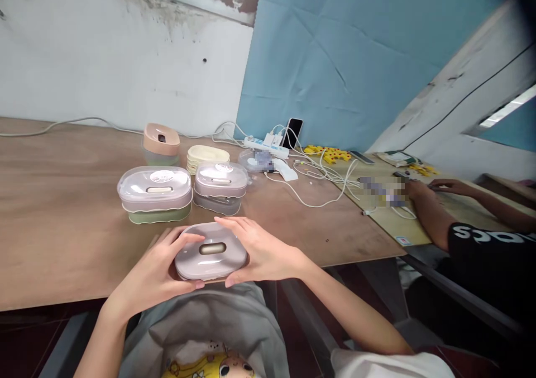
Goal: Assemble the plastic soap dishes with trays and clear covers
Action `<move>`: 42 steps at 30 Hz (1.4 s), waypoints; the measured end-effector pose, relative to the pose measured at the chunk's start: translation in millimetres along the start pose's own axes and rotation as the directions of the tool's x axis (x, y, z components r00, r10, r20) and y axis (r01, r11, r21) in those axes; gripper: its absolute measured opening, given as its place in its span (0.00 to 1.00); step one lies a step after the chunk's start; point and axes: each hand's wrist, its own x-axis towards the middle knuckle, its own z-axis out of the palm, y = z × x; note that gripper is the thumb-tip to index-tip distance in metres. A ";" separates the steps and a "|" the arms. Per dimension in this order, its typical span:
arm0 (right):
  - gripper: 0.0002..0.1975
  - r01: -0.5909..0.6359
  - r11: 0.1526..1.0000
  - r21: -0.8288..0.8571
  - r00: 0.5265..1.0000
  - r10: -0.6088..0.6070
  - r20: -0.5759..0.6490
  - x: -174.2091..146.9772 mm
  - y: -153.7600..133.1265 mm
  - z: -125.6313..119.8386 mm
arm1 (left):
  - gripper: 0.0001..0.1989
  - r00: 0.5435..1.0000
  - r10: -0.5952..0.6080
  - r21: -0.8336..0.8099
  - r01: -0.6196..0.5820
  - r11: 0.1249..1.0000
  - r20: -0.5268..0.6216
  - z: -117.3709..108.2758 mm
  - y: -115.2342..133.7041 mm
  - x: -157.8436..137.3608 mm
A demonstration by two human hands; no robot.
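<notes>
A greyish-pink oval lidded plastic box (195,263), with an oblong opening in its lid, is at the table's front edge. My left hand (161,266) wraps round its left end, thumb at the near side. Round the right end closes my right hand (266,252), its fingers reaching over the far rim. Just beyond stand two stacks of similar boxes: a pink one with a clear lid (138,185) over a green one (159,216), and a smaller pink one (221,188) over a grey one (218,205). The underside of the held box is hidden.
Behind the stacks sit an orange-lidded box (161,135) and several nested cream trays (208,154). A power strip (266,146), white cables (322,171) and a phone (292,132) lie near the wall. At right, another person's arms (431,205) rest over a yellowish table.
</notes>
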 end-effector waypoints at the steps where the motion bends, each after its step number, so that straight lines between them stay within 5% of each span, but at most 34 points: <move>1: 0.53 0.007 0.999 0.032 1.000 -0.008 0.013 0.8 2.1 1.9 | 0.26 1.000 0.002 -0.003 -0.002 1.000 0.003 0.2 -0.4 -0.3; 17: 0.54 -0.088 0.856 0.509 0.988 0.139 -0.064 3.5 17.9 22.9 | 0.28 0.996 0.028 -0.019 -0.030 0.999 -0.087 1.8 -6.0 -3.9; 30: 0.55 0.045 0.980 0.192 0.995 -0.027 -0.091 -6.3 12.0 26.5 | 0.28 0.995 0.085 0.101 -0.080 0.992 -0.047 4.9 -14.1 -3.2; 34: 0.55 0.034 0.990 0.136 0.993 -0.019 -0.117 -4.2 13.5 27.3 | 0.18 0.975 0.209 0.152 -0.195 0.969 -0.079 4.3 -14.1 -2.6; 42: 0.48 0.048 0.996 0.079 0.995 -0.040 -0.094 -6.7 8.9 25.0 | 0.19 0.922 0.380 0.123 -0.369 0.921 -0.081 7.0 -15.1 0.8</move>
